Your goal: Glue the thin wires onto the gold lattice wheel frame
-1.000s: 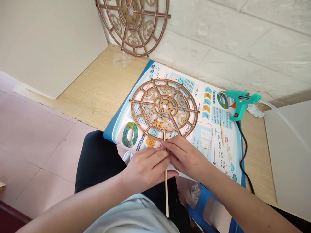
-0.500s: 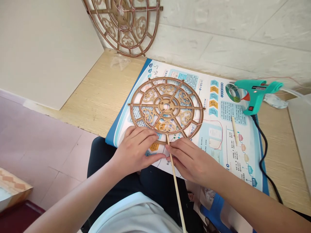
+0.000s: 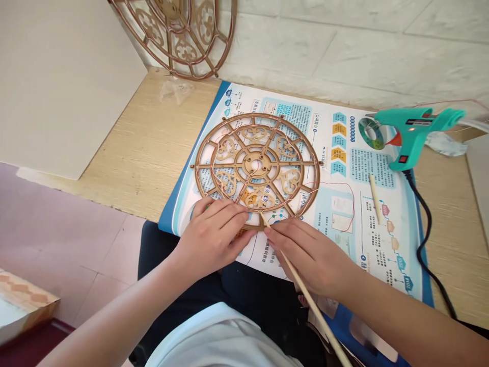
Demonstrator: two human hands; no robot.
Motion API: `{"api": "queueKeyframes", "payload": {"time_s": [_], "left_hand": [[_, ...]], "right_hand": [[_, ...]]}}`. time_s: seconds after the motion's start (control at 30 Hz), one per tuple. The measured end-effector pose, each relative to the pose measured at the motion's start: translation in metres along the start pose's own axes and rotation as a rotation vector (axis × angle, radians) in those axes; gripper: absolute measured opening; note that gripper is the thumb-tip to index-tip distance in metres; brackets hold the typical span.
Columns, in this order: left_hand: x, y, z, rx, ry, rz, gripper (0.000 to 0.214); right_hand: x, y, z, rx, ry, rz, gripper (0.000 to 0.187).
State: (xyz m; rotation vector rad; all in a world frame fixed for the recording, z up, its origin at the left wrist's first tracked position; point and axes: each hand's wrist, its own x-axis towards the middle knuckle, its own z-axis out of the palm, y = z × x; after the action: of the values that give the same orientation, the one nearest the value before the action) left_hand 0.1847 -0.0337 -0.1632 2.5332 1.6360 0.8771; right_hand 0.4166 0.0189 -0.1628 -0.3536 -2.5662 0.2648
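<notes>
A bronze-coloured round openwork frame, shaped like a spoked wheel with scroll ornaments, lies on a printed sheet. Thin reddish wire runs along its rings and trails off to the right. My left hand is closed over the frame's near-left rim, fingers on top and thumb at the near edge. Between thumb and fingers, my right hand pinches a long thin wooden stick. The stick's tip touches the frame near a spoke at the close side, and its far end slants toward my body.
A teal hot glue gun stands at the right beside a tape roll, its black cord running forward. A short stick lies on the printed sheet. Another round frame leans on the wall; crumpled plastic lies below.
The stick has swung so its rear end points further right, while its tip stays at the frame's near side. My left thumb has drawn back from the right hand. The view has shifted slightly.
</notes>
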Motion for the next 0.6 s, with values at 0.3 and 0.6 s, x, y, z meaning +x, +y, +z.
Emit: {"api": "queueKeyframes", "payload": {"time_s": [0.3,0.6], "left_hand": [[0.000,0.004,-0.001,-0.002,0.050,0.028,0.010],[0.000,0.003,0.000,-0.005,0.098,0.072,0.008]], "right_hand": [[0.003,0.004,-0.080,-0.160,-0.016,0.138,0.037],[-0.053,0.053,-0.099,-0.398,-0.223,0.400,0.028]]}}
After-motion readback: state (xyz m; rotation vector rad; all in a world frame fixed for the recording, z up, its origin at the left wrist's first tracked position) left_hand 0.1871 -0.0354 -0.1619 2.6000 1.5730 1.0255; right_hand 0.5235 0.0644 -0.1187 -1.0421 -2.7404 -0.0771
